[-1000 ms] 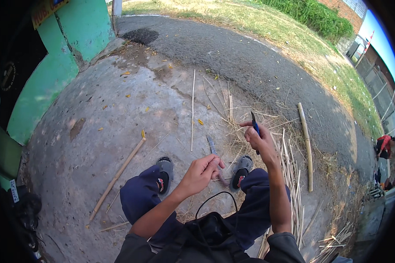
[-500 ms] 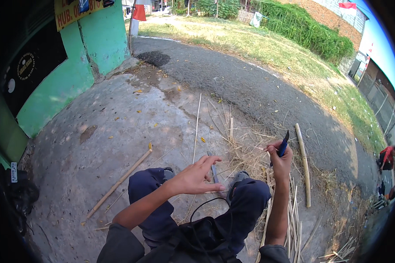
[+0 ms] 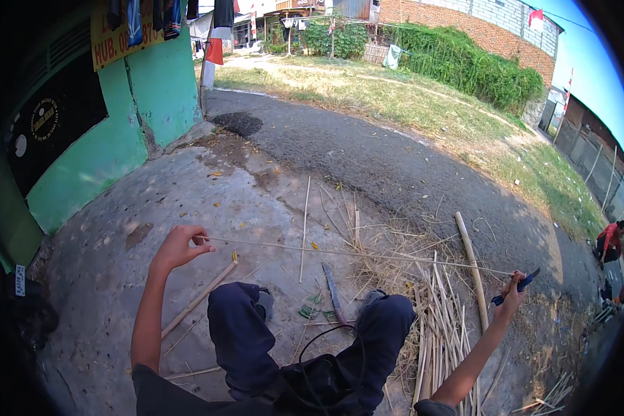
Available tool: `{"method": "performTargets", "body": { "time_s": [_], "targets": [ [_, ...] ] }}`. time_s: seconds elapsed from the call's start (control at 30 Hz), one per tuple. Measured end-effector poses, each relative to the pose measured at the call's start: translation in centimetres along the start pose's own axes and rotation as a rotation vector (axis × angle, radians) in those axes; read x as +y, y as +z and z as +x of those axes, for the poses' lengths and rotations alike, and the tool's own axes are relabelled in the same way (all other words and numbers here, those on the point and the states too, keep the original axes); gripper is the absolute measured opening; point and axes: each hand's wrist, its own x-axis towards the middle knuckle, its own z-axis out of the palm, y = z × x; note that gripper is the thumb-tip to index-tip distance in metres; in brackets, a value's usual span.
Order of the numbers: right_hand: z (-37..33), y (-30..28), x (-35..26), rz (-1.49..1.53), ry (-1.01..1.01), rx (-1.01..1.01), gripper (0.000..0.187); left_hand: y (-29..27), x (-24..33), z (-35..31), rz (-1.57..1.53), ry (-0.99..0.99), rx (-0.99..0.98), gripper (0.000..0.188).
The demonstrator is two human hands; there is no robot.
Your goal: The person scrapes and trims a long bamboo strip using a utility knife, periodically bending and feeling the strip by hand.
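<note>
A long, thin bamboo strip (image 3: 367, 254) stretches nearly level across the space in front of my knees. My left hand (image 3: 180, 247) pinches its left end between thumb and fingers. Far out to the right, my right hand (image 3: 512, 297) is closed around a blue cutter knife (image 3: 528, 280), its dark blade pointing outward, and the strip's other end meets those same fingers. Between my feet a long-bladed knife (image 3: 333, 295) lies on the concrete. Beside it are a few green leaves (image 3: 307, 311).
Split bamboo strips (image 3: 437, 340) lie heaped by my right knee, with shavings (image 3: 388, 270) beyond. One bamboo pole (image 3: 474, 267) rests at right, another stick (image 3: 200, 298) at left. A green wall (image 3: 111, 156) stands left; a person in red (image 3: 610, 241) is far right.
My hands have moved wide apart, left hand leftward, right hand outward and lower with the cutter knife. The thin strip now spans between them. The view has tilted up slightly.
</note>
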Motion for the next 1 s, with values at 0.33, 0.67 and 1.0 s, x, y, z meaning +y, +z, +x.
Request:
{"method": "performTargets", "body": {
  "time_s": [0.33,0.67,1.0],
  "targets": [
    [-1.0,-3.0,3.7,-0.001,0.078,0.196,0.024,3.1,-2.2,2.6,-0.023,0.05,0.248,0.03],
    [-1.9,19.3,8.9,0.237,0.259,0.243,0.022,8.1,-1.3,15.9,-0.015,-0.227,0.592,0.047],
    [-7.5,29.4,14.3,0.714,0.776,0.038,0.022,14.3,-4.7,17.7,-0.712,-0.328,0.622,0.046]
  ]
}}
